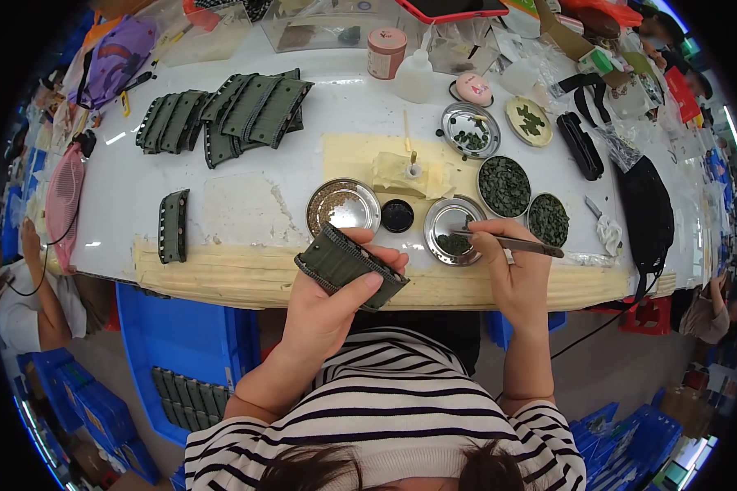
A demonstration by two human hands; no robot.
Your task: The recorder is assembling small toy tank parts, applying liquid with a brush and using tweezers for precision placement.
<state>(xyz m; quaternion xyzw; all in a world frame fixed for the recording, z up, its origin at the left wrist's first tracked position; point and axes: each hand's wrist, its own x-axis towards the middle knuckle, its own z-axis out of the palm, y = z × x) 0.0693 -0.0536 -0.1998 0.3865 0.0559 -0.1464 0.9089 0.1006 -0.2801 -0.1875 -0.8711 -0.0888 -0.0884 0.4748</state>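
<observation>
My left hand [319,315] is closed around a dark green ribbed panel [336,262] with toothed edges, held tilted above the table's front edge. In my right hand [514,278] are metal tweezers [528,245], their tips over a round steel dish [444,219] holding small dark green pieces [453,244]. Left of that dish stand a small black pot [397,215] and a steel dish of brown bits [336,200]. Two round containers of green flakes [504,186] sit beyond my right hand. Behind the pot is a tape-covered block [409,173] with a short upright post.
Similar green panels [258,106] lie stacked at the far left, and a single one [174,227] lies nearer. A blue bin [143,327] below the table's left side holds several more. A white squeeze bottle [416,78] stands at the back; a black case [580,146] lies right.
</observation>
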